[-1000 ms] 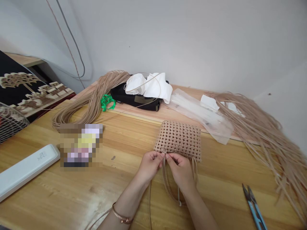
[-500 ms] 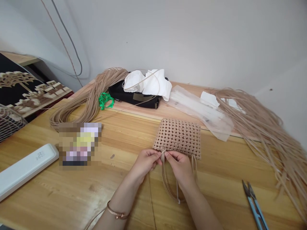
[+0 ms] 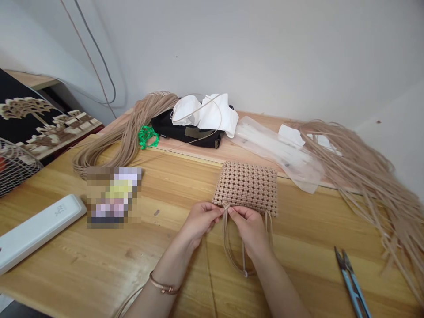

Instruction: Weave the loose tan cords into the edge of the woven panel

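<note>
A tan knotted-cord piece (image 3: 247,185), roughly square, lies on the wooden table (image 3: 159,185). At its near left corner both hands meet around a small knot of cord (image 3: 226,206). My left hand (image 3: 202,218) pinches cord at the knot's left side with thumb and forefinger. On the right side, my right hand (image 3: 250,225) also pinches cord between thumb and forefinger. Loose cord ends (image 3: 228,256) loop down between the hands, and a white cable tie (image 3: 244,269) hangs among them. A long thin strand runs from the left hand toward the near edge.
Blue-handled snips (image 3: 353,282) lie at the right. Tan cord bundles (image 3: 129,128) rest at the back left and far right. A black pouch (image 3: 185,130) with white tissue (image 3: 218,115), a plastic bag (image 3: 281,150), a blurred-out item (image 3: 114,194) and a white case (image 3: 39,234) are around.
The view has shifted slightly. Both hands stay at the knot, fingers still pinched, and the loop at the corner looks drawn a little closer to the piece.
</note>
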`<move>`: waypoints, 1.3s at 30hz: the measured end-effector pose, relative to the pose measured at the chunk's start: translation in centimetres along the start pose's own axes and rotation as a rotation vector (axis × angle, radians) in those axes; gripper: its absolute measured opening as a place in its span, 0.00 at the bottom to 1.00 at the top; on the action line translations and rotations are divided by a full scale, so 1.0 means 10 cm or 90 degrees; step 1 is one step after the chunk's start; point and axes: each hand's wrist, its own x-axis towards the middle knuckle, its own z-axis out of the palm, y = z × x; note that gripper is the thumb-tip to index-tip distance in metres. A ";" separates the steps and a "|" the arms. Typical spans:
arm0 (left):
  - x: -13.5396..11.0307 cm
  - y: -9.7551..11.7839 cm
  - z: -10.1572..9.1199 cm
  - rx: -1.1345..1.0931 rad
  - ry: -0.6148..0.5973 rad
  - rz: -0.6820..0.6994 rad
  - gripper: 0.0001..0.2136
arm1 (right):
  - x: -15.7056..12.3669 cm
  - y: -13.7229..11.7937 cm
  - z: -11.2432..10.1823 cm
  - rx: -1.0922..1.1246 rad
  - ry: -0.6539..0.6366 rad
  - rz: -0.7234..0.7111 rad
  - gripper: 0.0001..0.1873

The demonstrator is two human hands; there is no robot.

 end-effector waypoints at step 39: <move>-0.03 -0.02 0.10 -0.063 0.089 0.036 0.07 | 0.00 -0.01 0.02 0.032 0.026 0.039 0.11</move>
